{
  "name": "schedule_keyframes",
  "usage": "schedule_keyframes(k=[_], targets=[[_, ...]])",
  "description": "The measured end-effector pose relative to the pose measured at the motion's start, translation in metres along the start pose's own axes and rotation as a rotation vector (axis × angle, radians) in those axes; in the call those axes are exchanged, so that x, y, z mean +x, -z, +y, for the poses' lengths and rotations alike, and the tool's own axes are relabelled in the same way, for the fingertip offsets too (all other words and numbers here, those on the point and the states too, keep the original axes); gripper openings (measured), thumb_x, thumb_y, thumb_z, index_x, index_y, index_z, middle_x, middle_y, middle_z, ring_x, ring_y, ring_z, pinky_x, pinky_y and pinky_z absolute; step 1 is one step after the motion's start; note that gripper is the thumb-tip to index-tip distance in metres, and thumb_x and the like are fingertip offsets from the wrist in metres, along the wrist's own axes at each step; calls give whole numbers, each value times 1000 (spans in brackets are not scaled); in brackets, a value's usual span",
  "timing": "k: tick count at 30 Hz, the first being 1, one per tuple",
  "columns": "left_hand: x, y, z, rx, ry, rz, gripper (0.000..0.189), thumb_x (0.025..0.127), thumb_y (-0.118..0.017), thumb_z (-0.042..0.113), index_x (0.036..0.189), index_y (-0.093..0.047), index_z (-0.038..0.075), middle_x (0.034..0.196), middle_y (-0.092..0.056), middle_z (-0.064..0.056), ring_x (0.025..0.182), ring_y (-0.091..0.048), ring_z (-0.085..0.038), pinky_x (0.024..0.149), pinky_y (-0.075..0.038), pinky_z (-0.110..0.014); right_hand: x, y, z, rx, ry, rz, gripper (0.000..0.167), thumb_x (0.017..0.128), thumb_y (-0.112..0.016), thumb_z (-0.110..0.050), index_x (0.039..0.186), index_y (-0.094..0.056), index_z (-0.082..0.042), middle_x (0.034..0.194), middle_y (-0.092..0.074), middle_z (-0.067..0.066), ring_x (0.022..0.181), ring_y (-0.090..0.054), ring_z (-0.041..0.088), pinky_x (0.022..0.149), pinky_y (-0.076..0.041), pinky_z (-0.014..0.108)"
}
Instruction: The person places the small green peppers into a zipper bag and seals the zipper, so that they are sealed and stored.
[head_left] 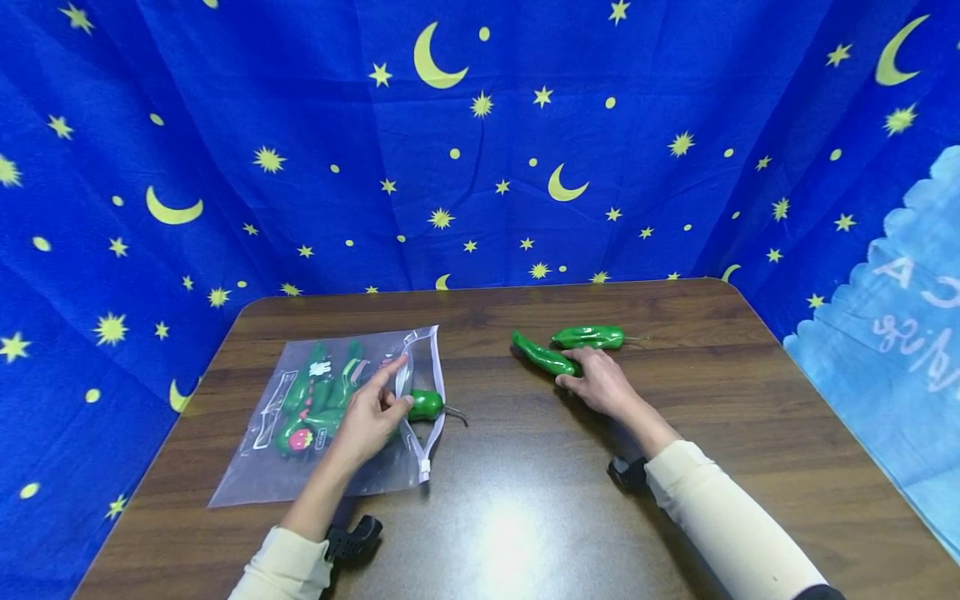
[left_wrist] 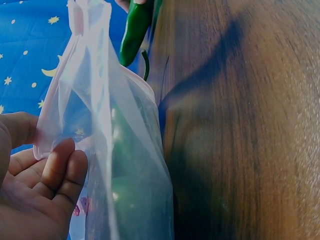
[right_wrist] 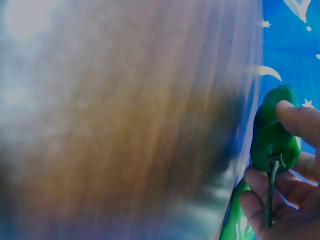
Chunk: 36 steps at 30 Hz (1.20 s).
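My left hand (head_left: 366, 427) pinches the open mouth edge of a clear zip bag (head_left: 247, 479) lying on the table. Through its printed plastic several green peppers (head_left: 302, 392) show. One more green pepper (head_left: 426, 406) lies in the mouth, its stem poking out past the white zip. To the right, my right hand (head_left: 600, 382) grips a long green pepper (head_left: 542, 355) at its stem end, thumb on one side and fingers on the other, as the right wrist view shows. Just behind it another green pepper (head_left: 592, 337) rests on the table, stem pointing right.
The brown wooden table (head_left: 517, 492) has rounded far corners. A blue cloth (head_left: 510, 225) with yellow moons and stars hangs behind it and on both sides. A light blue panel with white letters (head_left: 892, 308) hangs at the right. Black straps (head_left: 356, 537) sit at both wrists.
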<state>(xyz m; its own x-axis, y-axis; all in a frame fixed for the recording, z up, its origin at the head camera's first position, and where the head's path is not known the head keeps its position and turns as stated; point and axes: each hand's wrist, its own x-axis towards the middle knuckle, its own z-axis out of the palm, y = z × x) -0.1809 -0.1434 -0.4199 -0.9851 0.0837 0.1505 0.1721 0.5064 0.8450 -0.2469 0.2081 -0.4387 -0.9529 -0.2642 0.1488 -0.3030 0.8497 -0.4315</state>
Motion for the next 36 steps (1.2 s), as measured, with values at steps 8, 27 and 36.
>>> schedule_keyframes(k=[8,27,36], targets=[[0,0,1,4,19,1,61,85,-63,6,142,-43,15,65,-51,-3,52,-40,-3,44,-37,-20,-12,1,-8,38,34,-8,49,82,-70,-27,124,-60,-3,114,-64,16,103,-58,30,88,-46,47],[0,1,1,-10,22,2,62,85,-63,6,142,-42,17,65,-51,-3,51,-40,-5,44,-37,-21,-29,-4,-31,47,163,-55,48,80,-72,-27,122,-62,-5,107,-66,9,101,-58,26,89,-46,46],[0,-1,-1,-12,8,15,62,83,-63,5,141,-44,17,65,-48,-1,51,-38,-4,43,-35,-21,-34,-9,-43,24,236,-122,46,81,-72,-28,121,-62,-7,97,-63,1,94,-56,18,84,-47,38]])
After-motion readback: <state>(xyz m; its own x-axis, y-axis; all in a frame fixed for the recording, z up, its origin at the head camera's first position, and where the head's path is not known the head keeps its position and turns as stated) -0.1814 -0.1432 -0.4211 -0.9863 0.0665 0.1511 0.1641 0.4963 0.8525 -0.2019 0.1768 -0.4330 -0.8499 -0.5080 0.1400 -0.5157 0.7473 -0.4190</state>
